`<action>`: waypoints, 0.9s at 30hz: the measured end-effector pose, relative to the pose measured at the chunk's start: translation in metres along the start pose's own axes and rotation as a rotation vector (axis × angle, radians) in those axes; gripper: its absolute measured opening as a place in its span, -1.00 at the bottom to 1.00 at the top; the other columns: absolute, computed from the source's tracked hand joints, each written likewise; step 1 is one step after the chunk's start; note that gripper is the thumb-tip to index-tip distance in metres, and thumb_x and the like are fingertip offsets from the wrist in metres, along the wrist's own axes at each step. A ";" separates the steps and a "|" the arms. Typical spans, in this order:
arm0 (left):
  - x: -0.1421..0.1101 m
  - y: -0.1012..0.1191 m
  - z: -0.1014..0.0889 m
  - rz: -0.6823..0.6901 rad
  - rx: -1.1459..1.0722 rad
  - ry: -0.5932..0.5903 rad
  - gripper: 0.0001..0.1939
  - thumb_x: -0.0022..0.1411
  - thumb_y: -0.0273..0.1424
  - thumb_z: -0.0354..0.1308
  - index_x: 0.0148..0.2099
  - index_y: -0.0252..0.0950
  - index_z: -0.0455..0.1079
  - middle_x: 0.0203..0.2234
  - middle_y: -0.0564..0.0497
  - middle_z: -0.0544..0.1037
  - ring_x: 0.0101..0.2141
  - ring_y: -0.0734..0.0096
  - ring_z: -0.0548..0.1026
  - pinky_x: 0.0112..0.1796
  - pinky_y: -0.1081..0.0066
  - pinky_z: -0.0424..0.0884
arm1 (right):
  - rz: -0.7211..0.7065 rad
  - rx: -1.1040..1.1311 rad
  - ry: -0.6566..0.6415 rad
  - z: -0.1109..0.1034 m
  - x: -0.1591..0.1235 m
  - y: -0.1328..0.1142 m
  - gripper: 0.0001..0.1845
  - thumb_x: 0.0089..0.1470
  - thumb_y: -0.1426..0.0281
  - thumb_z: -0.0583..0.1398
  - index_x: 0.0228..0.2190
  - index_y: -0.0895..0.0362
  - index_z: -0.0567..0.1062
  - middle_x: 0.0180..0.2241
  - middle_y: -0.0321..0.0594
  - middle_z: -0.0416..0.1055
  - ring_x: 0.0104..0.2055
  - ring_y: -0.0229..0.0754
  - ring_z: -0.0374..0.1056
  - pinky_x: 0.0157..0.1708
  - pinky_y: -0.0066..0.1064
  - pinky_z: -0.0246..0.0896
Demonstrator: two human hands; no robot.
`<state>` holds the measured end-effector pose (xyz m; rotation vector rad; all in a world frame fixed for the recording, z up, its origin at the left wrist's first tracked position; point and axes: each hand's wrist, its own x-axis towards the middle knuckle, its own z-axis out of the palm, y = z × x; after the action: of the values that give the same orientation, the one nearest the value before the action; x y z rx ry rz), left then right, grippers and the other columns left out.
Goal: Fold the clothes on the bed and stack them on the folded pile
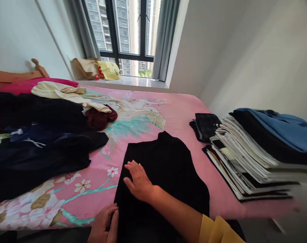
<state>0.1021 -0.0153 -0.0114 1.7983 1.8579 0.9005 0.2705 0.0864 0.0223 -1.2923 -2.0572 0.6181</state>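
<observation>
A black garment (168, 168) lies spread flat on the pink flowered bed sheet (184, 111) in front of me. My right hand (137, 181) rests palm down on its left part, fingers stretched out flat. My left hand (103, 226) is at the garment's lower left edge near the bed's front; its fingers are curled against the cloth, pinching the hem.
A heap of unfolded dark, cream and red clothes (42, 135) covers the left of the bed. A tall stack of folded clothes (259, 152) stands at the right edge, a small folded black piece (205, 126) beside it. Bags (95, 69) sit on the windowsill.
</observation>
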 end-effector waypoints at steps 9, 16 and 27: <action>0.028 -0.006 0.043 0.364 0.561 -0.200 -0.41 0.22 -0.16 -0.15 0.25 -0.24 0.10 0.24 -0.03 0.11 0.24 0.20 0.03 0.19 0.07 -0.14 | 0.667 -0.436 0.093 -0.123 -0.179 0.128 -0.37 0.12 0.19 0.02 0.19 0.10 0.10 0.27 -0.10 -0.06 0.31 -0.03 -0.23 0.22 0.04 -0.52; 0.027 -0.001 0.037 0.380 0.644 -0.210 -0.39 0.22 -0.12 -0.17 0.26 -0.24 0.08 0.25 -0.03 0.08 0.25 0.25 0.01 0.20 0.11 -0.15 | 0.696 -0.391 0.417 -0.149 -0.210 0.107 -0.41 0.13 0.21 -0.03 0.16 0.15 0.18 0.23 -0.07 0.03 0.30 -0.05 -0.19 0.23 -0.04 -0.34; 0.035 -0.010 0.034 0.411 0.577 -0.196 -0.32 0.12 -0.03 -0.03 0.23 -0.22 0.14 0.23 -0.04 0.16 0.21 0.14 0.11 0.16 0.06 0.01 | 0.707 -0.451 0.088 -0.123 -0.193 0.092 -0.35 0.13 0.19 -0.03 0.16 0.31 0.16 0.24 0.04 -0.03 0.29 0.05 -0.16 0.23 -0.05 -0.25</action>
<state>0.1151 0.0255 -0.0374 2.5740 1.7627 0.2873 0.4781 -0.0442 -0.0036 -2.3026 -1.6883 0.3748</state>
